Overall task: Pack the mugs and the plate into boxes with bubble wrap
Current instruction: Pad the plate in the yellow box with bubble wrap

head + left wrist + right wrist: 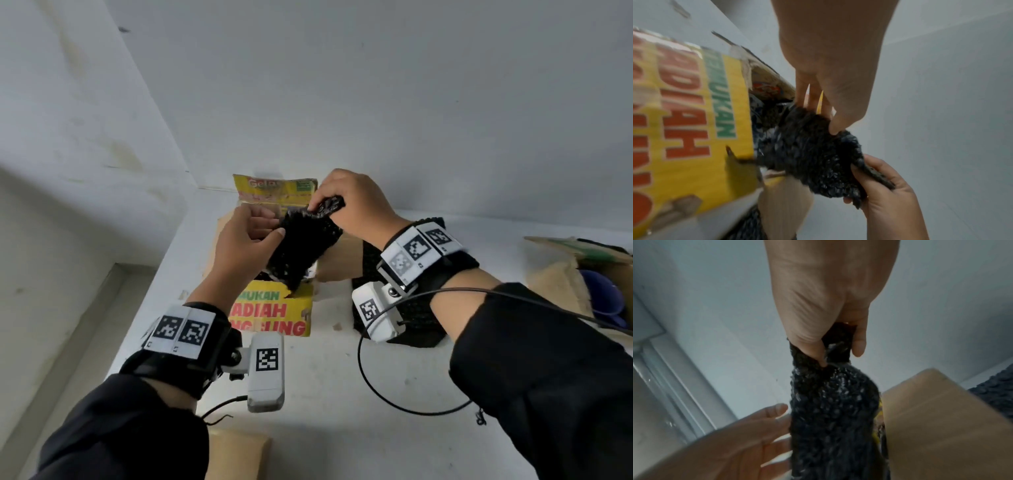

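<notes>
Both hands, L (245,236) & R (352,202), pinched wrap (301,246) over yellow box (274,308); contents prob. a mug; 2nd box (561,274) at bench's right edge unsealed.

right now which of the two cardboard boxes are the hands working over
The yellow printed cardboard box with red lettering, by the wall corner. Both hands hold black bubble wrap over its open top; the plain brown cardboard box stands off to the right, untouched.

Plain white walls (376,102) meet in a corner at upper left, one stained yellowish. Below them runs a white floor (325,377), scuffed. A pale stepped ledge (113,291), perhaps a door frame, borders its left edge. Light is soft, even.
</notes>
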A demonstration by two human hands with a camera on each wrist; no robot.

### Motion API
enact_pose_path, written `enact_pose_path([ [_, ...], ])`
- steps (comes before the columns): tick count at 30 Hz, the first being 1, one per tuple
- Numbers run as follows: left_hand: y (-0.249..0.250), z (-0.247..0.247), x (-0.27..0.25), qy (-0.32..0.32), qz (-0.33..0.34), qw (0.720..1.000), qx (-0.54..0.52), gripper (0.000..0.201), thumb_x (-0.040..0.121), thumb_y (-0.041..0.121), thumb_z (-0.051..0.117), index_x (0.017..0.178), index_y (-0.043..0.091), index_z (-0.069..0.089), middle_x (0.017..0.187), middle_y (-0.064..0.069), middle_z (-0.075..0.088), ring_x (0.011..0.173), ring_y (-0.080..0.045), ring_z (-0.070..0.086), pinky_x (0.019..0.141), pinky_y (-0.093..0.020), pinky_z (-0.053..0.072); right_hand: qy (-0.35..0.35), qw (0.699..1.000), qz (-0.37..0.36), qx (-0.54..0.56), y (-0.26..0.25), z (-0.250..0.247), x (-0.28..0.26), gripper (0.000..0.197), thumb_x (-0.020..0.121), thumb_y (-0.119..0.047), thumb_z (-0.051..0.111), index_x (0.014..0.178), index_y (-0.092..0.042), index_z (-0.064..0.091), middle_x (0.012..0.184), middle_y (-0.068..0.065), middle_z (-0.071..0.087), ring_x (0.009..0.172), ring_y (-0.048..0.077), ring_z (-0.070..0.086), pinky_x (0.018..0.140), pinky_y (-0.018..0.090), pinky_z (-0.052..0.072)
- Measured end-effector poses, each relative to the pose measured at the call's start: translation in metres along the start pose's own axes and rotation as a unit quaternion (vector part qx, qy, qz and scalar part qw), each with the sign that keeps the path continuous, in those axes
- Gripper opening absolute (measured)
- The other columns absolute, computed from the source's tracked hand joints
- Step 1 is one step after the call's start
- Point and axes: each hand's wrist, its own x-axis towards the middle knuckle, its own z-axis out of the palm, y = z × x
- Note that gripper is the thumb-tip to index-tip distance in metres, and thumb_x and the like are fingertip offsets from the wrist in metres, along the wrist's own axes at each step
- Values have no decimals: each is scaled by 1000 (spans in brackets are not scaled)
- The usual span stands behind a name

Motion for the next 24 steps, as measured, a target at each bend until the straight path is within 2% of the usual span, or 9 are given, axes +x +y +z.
enact_pose_path([
  [4, -24, -23, 0, -3, -37, 995, -92, 19, 95, 26, 54, 112, 21, 60, 109, 4, 67, 101, -6, 62, 89, -34, 53, -171, 974, -11, -147, -11, 31, 17, 44, 70, 4, 48, 83, -28, 75, 100, -6, 63, 94, 21, 58, 71, 31, 45],
  [7, -45, -36, -1, -34, -44, 988, -143, 37, 101, 35, 36, 128, 20, 54, 127, 5, 59, 120, -2, 51, 102, -26, 40, -280, 930, -17, -236, -9, 55, 23, 43, 76, 1, 45, 87, -31, 70, 104, -7, 60, 98, 22, 55, 71, 33, 45],
  [9, -60, -41, -3, -67, -61, 984, -151, 46, 98, 45, 27, 135, 27, 47, 136, 10, 50, 126, 4, 44, 105, -21, 34, -337, 897, -25, -286, -8, 69, 22, 39, 80, -5, 45, 96, -34, 66, 105, -4, 59, 101, 26, 52, 82, 38, 44],
  [11, -69, -42, -6, -92, -81, 978, -168, 45, 100, 48, 21, 137, 31, 41, 139, 14, 45, 119, 16, 42, 102, -11, 33, -389, 849, -36, -356, -9, 82, 19, 29, 87, -18, 44, 107, -25, 64, 106, -1, 59, 98, 24, 48, 89, 38, 31],
  [14, -71, -39, -9, -115, -82, 972, -190, 45, 104, 32, 12, 140, 22, 38, 130, 18, 47, 97, 31, 45, 81, 5, 36, -446, 799, -30, -403, -8, 94, 15, 45, 93, -40, 30, 92, -12, 64, 106, 4, 58, 91, 20, 40, 94, 43, 23],
  [18, -82, -36, -10, -139, -77, 969, -191, 48, 104, 27, 6, 147, 19, 26, 149, 10, 32, 130, 6, 33, 95, 2, 31, -486, 774, 7, -405, -9, 97, 17, 59, 97, -43, 16, 113, -7, 61, 132, 8, 44, 113, 23, 35, 107, 46, 15],
  [19, -85, -37, -9, -141, -78, 968, -192, 49, 104, 27, 6, 149, 18, 23, 152, 6, 29, 133, 2, 31, 92, 4, 31, -497, 765, 21, -409, -11, 97, 19, 57, 97, -42, 18, 117, -8, 59, 137, 8, 40, 118, 24, 33, 109, 46, 14],
  [21, -89, -37, -8, -149, -82, 965, -198, 49, 104, 28, 5, 149, 20, 22, 152, 6, 30, 125, 11, 37, 84, 6, 31, -522, 735, 38, -430, -14, 98, 24, 41, 95, -38, 27, 107, -13, 57, 135, 7, 40, 119, 24, 33, 108, 46, 15],
  [24, -92, -36, -7, -153, -74, 964, -205, 49, 104, 32, 6, 149, 24, 23, 148, 10, 33, 113, 25, 39, 86, 4, 34, -528, 707, 26, -470, -15, 102, 30, 15, 90, -30, 44, 90, -19, 54, 116, 3, 50, 103, 22, 43, 97, 40, 24],
])
